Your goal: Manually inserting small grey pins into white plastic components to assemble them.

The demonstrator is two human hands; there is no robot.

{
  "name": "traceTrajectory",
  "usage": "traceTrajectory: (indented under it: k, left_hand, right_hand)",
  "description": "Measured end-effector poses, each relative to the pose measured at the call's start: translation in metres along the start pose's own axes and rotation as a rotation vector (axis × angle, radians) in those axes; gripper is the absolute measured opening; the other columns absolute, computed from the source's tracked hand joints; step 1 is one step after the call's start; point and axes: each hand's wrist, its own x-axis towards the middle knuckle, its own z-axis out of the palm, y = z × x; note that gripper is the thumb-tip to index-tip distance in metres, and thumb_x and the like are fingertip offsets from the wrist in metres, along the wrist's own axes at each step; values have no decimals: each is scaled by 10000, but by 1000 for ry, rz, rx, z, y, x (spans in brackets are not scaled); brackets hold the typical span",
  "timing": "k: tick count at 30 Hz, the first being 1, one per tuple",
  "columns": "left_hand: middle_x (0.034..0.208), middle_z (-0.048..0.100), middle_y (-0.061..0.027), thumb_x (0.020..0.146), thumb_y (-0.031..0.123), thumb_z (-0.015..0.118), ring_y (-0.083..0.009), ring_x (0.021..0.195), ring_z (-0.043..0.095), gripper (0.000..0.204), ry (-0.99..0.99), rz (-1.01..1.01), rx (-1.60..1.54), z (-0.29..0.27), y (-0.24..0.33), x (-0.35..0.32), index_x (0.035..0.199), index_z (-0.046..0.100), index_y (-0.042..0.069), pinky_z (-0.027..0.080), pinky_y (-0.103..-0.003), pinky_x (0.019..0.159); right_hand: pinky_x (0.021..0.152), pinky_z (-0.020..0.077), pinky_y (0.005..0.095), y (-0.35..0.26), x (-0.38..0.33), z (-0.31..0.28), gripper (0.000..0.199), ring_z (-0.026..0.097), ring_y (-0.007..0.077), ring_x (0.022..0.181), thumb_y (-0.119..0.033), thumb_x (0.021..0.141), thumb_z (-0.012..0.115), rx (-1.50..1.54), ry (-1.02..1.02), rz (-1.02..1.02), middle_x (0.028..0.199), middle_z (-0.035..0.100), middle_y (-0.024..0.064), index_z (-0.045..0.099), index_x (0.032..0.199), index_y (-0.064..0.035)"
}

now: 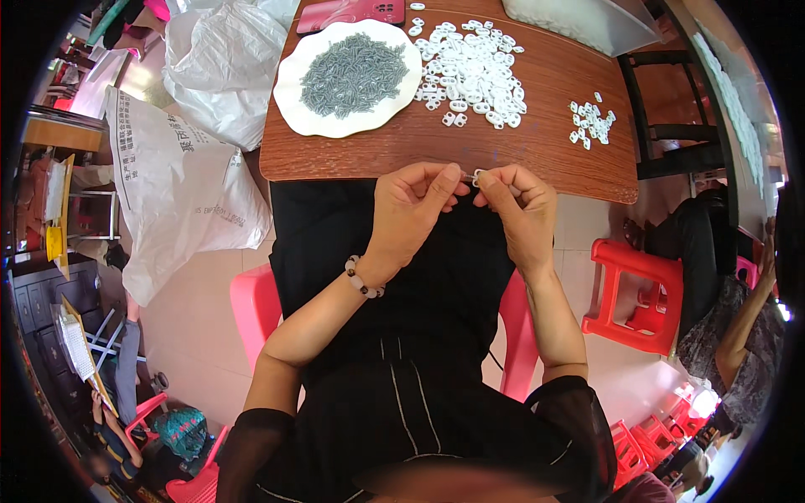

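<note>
Head view: left hand (411, 210) and right hand (520, 210) meeting just off the near edge of the bench (537, 142), over the lap. Right hand pinched closed on a small white plastic ring (478, 177), ring upright between thumb and forefinger, opening facing roughly toward the camera; too small to give a long axis. Left hand fingers curled closed, thumb and forefinger tips pressed at the ring; a thin pin looks held there, too small to confirm. Bead bracelet (363, 280) on left wrist.

On the bench: white plate (293, 92) heaped with grey pins (352, 74), far left. Just right of it, big loose pile of white rings (474, 71). Smaller pile of white pieces (591, 121) well apart to the right. Pink phone (352, 12) at the far edge.

Bench top brown wood grain, rounded corners. Pink plastic chair (251, 306) under the person, red stool (633, 285) to the right, white sacks (180, 184) on the pale tiled floor to the left.
</note>
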Motion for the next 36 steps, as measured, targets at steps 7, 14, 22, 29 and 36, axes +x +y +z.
traceTrajectory:
  k: [7, 14, 22, 29, 36]
  left_hand:
    - [783, 698, -44, 879, 116, 698, -58, 690, 617, 152, 26, 41, 85, 1, -2, 1, 927, 722, -26, 501, -201, 646]
    - [769, 696, -44, 871, 106, 706, -57, 687, 611, 144, 18, 95, 69, 3, -5, 2, 920, 727, -27, 499, -198, 641]
    - [779, 699, -51, 888, 128, 691, -63, 682, 615, 166, 31, 79, 61, 5, -6, 1, 934, 723, -29, 503, -202, 635]
    - [813, 697, -46, 931, 138, 634, -54, 711, 610, 183, 2, 1, 32, 1, 3, 1, 988, 704, -21, 477, -185, 612]
    - [819, 670, -32, 888, 81, 633, -49, 658, 581, 125, 85, 176, 338, -12, 8, 11, 977, 667, 1, 455, -199, 577]
  right_hand:
    - [592, 430, 156, 1, -1, 2, 108, 591, 25, 658, -83, 909, 650, -14, -1, -26, 742, 667, 14, 661, 870, 17]
    - [571, 424, 151, 2, -2, 2, 111, 588, 22, 637, -80, 907, 653, -68, 4, -57, 724, 666, 14, 657, 857, 19]
    - [591, 441, 158, 4, -2, 1, 112, 596, 32, 650, -81, 907, 654, -74, -4, -46, 745, 670, 23, 657, 864, 22]
    - [622, 443, 169, 0, 0, 0, 104, 598, 39, 681, -82, 913, 647, 45, 16, -17, 767, 674, 25, 660, 892, 19]
    - [620, 413, 160, -3, 0, -3, 101, 578, 25, 673, -96, 915, 646, 55, 38, -39, 751, 662, 10, 655, 901, 3]
